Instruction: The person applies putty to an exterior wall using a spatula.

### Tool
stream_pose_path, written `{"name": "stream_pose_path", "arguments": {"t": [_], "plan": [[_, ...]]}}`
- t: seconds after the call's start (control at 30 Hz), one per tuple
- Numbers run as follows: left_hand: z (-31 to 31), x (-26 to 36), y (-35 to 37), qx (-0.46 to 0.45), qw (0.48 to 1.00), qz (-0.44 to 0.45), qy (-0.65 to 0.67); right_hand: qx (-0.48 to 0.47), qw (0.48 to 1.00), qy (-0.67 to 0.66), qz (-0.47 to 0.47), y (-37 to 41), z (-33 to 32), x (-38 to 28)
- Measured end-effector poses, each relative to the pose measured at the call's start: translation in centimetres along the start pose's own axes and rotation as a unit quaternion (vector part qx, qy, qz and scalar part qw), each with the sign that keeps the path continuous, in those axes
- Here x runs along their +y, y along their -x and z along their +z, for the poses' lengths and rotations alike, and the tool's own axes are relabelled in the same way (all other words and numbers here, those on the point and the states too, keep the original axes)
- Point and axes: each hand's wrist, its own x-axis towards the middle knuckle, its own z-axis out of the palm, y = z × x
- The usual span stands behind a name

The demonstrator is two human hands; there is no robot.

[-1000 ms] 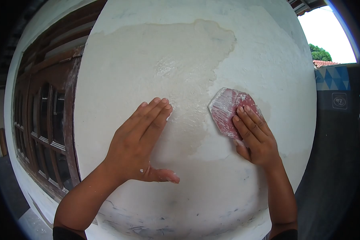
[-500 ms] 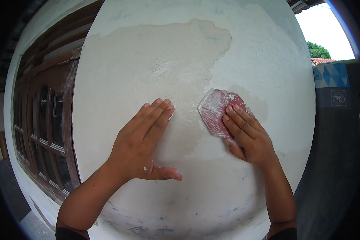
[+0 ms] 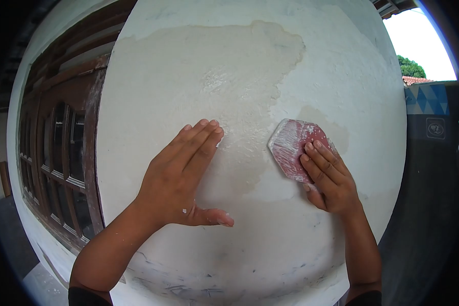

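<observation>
A white wall [image 3: 188, 66] fills the middle of the head view, with a damp-looking beige patch and a glossy, rough smear of filler [image 3: 217, 81] on it. My left hand [image 3: 176, 171] lies against the wall below that smear, fingers stretched and thumb out to the right, holding nothing. White specks stick to its index finger and thumb base. My right hand [image 3: 334, 183] grips a red plastic putty spreader [image 3: 296, 148], fingers over its face and thumb at its lower edge. White putty coats the spreader's left part. Its left edge is at the wall; firm contact cannot be made out.
Left of the wall is a brown wooden window frame [image 3: 93, 153] with glass panes. On the right stands a dark panel [image 3: 428, 178] with a blue-and-white patterned band [image 3: 427, 99]. Dark scuffs mark the lower wall. A tree [image 3: 410, 69] and roof tiles show outside.
My right hand and the spreader have shifted right and slightly down. My left hand stays in nearly the same spot. The view has moved a little, so the wall sits slightly farther right.
</observation>
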Motion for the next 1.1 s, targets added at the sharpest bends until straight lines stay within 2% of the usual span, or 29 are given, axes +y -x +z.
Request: {"name": "stream_pose_path", "arguments": {"t": [0.03,0.13,0.3,0.37,0.47,0.57,0.7,0.77,0.97,1.1], "plan": [[0.1,0.0,-0.1,-0.001,1.0,-0.001,-0.001,0.023,1.0,-0.004,0.005,0.1,0.0,0.0],[0.6,0.5,-0.8,0.005,1.0,0.01,-0.001,0.014,1.0,-0.012,-0.013,-2.5,0.0,-0.8],[-0.3,1.1,-1.0,-0.007,1.0,0.007,0.008,-0.01,0.999,0.007,-0.032,-0.9,0.6,-1.2],[-0.4,1.0,-0.7,-0.008,1.0,0.005,0.005,-0.003,1.0,0.001,0.004,0.5,0.2,-1.3],[0.0,0.9,-0.9,-0.005,1.0,0.009,-0.002,0.013,1.0,0.011,-0.001,-0.9,-0.3,-1.7],[0.8,0.6,-0.9,0.001,1.0,0.009,-0.011,-0.011,1.0,0.005,-0.013,-2.2,0.5,-1.8],[0.2,0.4,-0.2,-0.011,1.0,-0.007,-0.017,-0.014,0.999,0.025,-0.021,0.3,0.4,-1.8],[-0.3,0.4,-0.1,-0.008,1.0,-0.004,-0.021,0.017,1.0,0.024,0.004,1.4,-0.1,-1.6],[0.3,0.5,-0.6,-0.007,0.999,0.009,-0.031,-0.011,1.0,0.008,-0.018,-0.2,0.7,-1.7],[-0.3,0.7,-0.1,-0.016,1.0,0.006,-0.025,0.002,1.0,0.007,0.005,1.7,0.3,-1.0]]}}
